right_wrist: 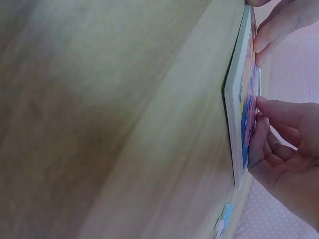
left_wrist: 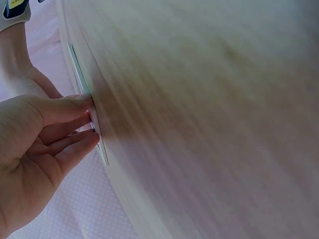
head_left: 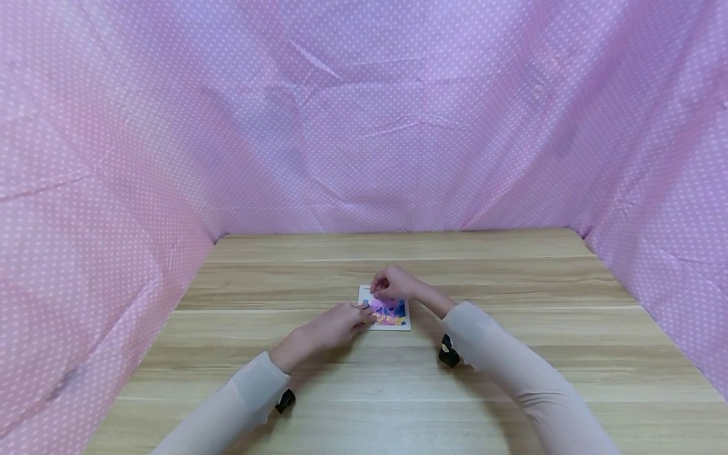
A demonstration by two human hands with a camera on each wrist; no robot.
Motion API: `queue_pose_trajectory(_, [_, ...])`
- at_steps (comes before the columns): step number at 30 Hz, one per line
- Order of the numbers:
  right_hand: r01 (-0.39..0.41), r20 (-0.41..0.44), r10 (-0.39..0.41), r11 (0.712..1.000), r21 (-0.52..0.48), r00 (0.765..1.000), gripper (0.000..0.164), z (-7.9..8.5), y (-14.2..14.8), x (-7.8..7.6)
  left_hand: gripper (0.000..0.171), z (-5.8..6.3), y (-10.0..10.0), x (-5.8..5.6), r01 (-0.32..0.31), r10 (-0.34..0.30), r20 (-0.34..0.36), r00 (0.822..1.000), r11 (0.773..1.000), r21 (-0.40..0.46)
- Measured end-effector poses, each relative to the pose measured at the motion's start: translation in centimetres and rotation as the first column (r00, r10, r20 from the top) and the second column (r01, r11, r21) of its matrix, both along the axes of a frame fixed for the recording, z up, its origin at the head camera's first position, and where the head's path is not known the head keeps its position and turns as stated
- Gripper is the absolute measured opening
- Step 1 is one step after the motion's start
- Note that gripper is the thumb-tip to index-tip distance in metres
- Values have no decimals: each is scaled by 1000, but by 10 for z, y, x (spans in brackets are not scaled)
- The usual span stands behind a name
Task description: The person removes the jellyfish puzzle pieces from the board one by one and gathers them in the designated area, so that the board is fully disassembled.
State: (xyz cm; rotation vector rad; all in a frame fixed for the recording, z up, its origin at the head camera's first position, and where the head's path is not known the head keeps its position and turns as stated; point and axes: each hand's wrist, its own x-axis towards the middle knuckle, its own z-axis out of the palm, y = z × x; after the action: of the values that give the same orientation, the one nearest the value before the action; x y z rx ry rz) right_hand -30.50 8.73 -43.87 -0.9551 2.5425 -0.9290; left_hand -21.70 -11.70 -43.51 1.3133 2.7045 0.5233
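Observation:
A small flat picture board (head_left: 392, 327) with a white border and a bright pink, blue and yellow picture lies on the wooden table. Its pale, thick edge (right_wrist: 233, 114) shows in the right wrist view. My left hand (head_left: 341, 323) holds the board at its left side, fingers over the picture and thumb at the edge; the left wrist view shows thumb and fingers (left_wrist: 77, 152) along that edge. Over the board's far part is my right hand (head_left: 395, 284), its fingers curled and thumb and index tips close together at the picture surface (right_wrist: 246, 119). Whether anything sits between those tips is hidden.
Beyond the board in the right wrist view lies a small blue-green flat piece (right_wrist: 224, 219), partly cut off. The light wooden table (head_left: 273, 278) reaches back to a pink dotted cloth (head_left: 364, 158) that surrounds its far edge and sides.

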Motion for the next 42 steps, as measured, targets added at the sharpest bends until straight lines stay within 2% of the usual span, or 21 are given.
queue_pose_trajectory(4, [2, 10, -2, 1000, -1, 1000, 5, -1, 0, 1, 22, 0, 0, 0, 10, -10, -17, 1000, 1000, 2])
queue_pose_trajectory(9, [-8, 3, 8, 1000, 5, 1000, 6, 0, 0, 0, 23, 0, -1, 0, 4, -4, -6, 1000, 1000, 0])
queue_pose_trajectory(17, [-16, 25, 16, 1000, 7, 1000, 8, 2, 1, -4, 24, 0, -2, -2, 21, -21, -51, 998, 1000, 1])
queue_pose_trajectory(24, [-36, 70, 36, 999, -1, 997, 11, 5, 6, -5, 25, 0, -1, -3, 8, -9, -18, 1000, 1000, -10])
queue_pose_trajectory(32, [-70, 102, 68, 997, 13, 992, 27, 8, 13, -5, 27, 3, -1, 1, -30, 31, 53, 998, 999, -29])
queue_pose_trajectory(42, [-32, 88, 32, 999, -7, 996, 23, 12, 12, -3, 26, 4, 0, 0, 2, -1, 45, 999, 999, -33])
